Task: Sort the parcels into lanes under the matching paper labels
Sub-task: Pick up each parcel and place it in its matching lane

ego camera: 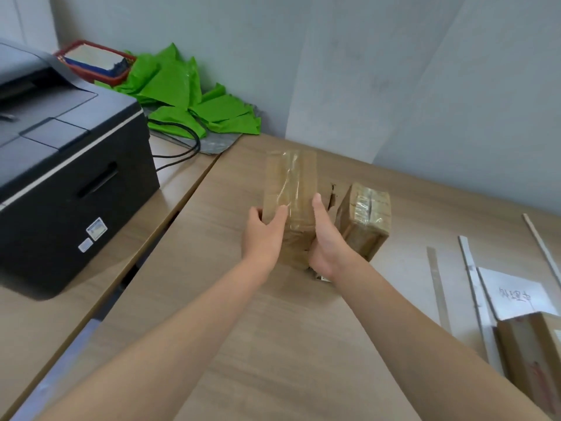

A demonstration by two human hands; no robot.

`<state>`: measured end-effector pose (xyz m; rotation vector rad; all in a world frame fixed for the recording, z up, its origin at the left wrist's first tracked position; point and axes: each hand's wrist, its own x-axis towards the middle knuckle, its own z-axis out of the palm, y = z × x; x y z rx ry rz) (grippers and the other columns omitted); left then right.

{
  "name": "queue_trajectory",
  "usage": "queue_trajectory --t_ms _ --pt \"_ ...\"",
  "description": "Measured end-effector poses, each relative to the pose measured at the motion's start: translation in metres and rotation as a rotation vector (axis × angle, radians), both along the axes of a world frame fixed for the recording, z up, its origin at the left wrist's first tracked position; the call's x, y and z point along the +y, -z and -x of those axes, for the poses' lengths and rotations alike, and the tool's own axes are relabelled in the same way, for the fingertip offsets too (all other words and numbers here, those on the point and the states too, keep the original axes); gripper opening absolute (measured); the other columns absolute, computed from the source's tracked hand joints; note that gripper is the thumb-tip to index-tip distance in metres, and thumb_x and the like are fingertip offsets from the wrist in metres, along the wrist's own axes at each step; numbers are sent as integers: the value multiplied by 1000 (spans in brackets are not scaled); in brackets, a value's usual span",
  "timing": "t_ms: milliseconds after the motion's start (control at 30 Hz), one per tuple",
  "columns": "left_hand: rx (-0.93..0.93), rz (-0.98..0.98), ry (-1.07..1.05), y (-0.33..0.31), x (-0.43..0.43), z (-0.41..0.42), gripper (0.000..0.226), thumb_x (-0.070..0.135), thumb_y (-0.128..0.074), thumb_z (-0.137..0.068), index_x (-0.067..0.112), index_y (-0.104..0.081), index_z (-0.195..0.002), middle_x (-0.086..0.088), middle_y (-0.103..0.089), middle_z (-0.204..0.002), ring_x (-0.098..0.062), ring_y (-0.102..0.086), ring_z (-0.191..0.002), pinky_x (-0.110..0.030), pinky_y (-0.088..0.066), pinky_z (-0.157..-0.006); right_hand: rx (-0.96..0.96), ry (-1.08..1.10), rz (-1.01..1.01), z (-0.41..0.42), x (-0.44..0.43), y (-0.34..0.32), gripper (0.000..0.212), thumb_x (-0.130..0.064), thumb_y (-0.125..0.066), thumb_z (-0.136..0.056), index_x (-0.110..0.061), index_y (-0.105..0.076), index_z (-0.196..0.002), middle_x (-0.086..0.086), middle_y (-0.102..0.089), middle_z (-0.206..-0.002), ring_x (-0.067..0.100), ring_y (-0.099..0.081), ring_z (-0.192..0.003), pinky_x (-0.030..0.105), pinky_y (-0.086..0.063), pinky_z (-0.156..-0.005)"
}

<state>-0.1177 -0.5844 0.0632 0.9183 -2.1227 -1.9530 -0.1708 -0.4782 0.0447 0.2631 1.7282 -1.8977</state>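
Observation:
A long brown taped parcel (290,183) lies on the wooden table (273,344), pointing away from me. My left hand (263,235) grips its near left side and my right hand (326,241) presses its near right side. A smaller taped parcel (362,220) stands tilted just right of my right hand, touching or nearly touching it. A white paper label (513,294) with handwriting lies at the right, between pale lane strips (473,287). Below the label, another brown parcel (534,354) sits in that lane, cut off by the frame edge.
A black printer (60,177) stands on the left desk, with black cables (182,144) behind it. Green plastic mailer bags (194,98) and a red basket (97,62) sit in the far corner against the grey wall. A gap runs between the two desks.

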Motion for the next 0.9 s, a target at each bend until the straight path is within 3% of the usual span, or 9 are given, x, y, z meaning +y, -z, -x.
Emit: queue_trajectory --t_ms 100,233,400,467,567,667,767,833,900 --pt "39 -14 -78 -13 2 -50 41 57 -65 -85 22 -54 -102 9 -64 -93 -8 -62 -85 -31 -49 -74 21 -53 -40 -37 9 -12 88 -93 -47 -69 -48 -43 -144 -18 -50 -148 10 -41 -140 47 -23 -121" --pt "95 -3 -19 -37 13 -107 45 57 -71 -80 20 -56 -100 8 -68 -92 -6 -64 -84 -22 -47 -68 12 -53 -64 -76 35 -49 64 -75 -43 -88 -33 -49 -135 -4 -67 -128 18 -61 -122 46 -42 -111" --pt "225 -72 117 -73 27 -154 52 58 -64 -82 24 -57 -122 2 -69 -113 -13 -66 -106 -40 -54 -97 71 -63 -86 -131 89 -95 92 -68 -83 -63 -22 -48 -135 -3 -67 -125 18 -61 -118 44 -47 -107" --pt "286 -42 151 -86 38 -172 53 48 -61 -90 27 -49 -138 -1 -66 -123 -14 -63 -114 -41 -49 -104 89 -155 -55 -157 115 -109 66 -56 -78 -73 -20 -62 -127 -4 -71 -122 17 -64 -115 41 -49 -106" --pt "346 37 207 -104 68 -204 50 39 -53 -99 31 -41 -148 -1 -63 -129 -14 -60 -118 -33 -46 -105 125 -157 -47 -194 155 -128 55 -52 -75 -77 -19 -68 -120 0 -73 -117 20 -66 -107 39 -54 -97" --pt "267 -21 261 -111 105 -239 69 67 -53 -87 29 -48 -145 7 -58 -138 -9 -53 -127 -31 -42 -110 165 -138 -82 -228 192 -139 40 -42 -73 -86 -16 -68 -116 2 -73 -109 19 -68 -92 29 -57 -75" --pt "88 -82 332 -111 144 -268 83 81 -57 -75 28 -54 -139 1 -63 -131 -15 -63 -112 -26 -54 -87 175 -144 -222 -259 231 -138 44 -44 -74 -85 -14 -63 -115 3 -71 -107 19 -69 -89 32 -59 -76" --pt "5 -85 348 -108 173 -285 72 63 -64 -82 24 -50 -141 -4 -63 -128 -13 -64 -101 -19 -52 -67 172 -173 -286 -278 258 -138 40 -42 -74 -86 -16 -62 -113 0 -69 -103 17 -68 -89 31 -59 -78" --pt "38 -70 387 -103 196 -298 79 47 -74 -81 23 -41 -149 -1 -60 -133 -9 -63 -105 -14 -52 -66 199 -190 -271 -294 286 -138 35 -33 -75 -88 -15 -61 -115 0 -68 -101 13 -67 -86 25 -60 -70"
